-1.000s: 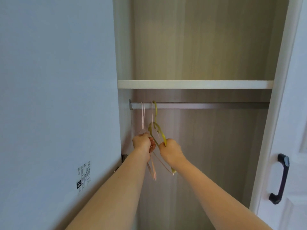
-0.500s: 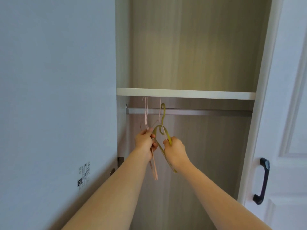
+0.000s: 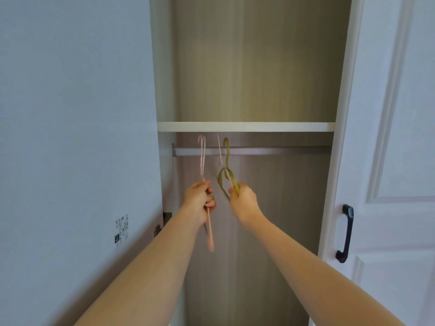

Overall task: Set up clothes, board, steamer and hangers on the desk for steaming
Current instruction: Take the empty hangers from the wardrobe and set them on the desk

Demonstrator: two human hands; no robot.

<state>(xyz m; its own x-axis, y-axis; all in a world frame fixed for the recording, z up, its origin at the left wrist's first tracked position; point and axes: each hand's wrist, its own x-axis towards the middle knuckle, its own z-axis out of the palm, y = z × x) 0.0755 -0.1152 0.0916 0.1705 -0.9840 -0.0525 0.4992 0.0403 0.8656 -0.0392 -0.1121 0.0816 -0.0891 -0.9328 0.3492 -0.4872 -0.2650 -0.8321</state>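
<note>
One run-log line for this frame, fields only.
stage: fetching hangers | left hand: grips pink hangers | right hand: grips green hanger | hooks: at rail | place: wardrobe

Shelf (image 3: 246, 127) close above rail (image 3: 270, 151)

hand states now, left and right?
Left hand: closed, gripping the pink hangers.
Right hand: closed, gripping the green hanger.
</note>
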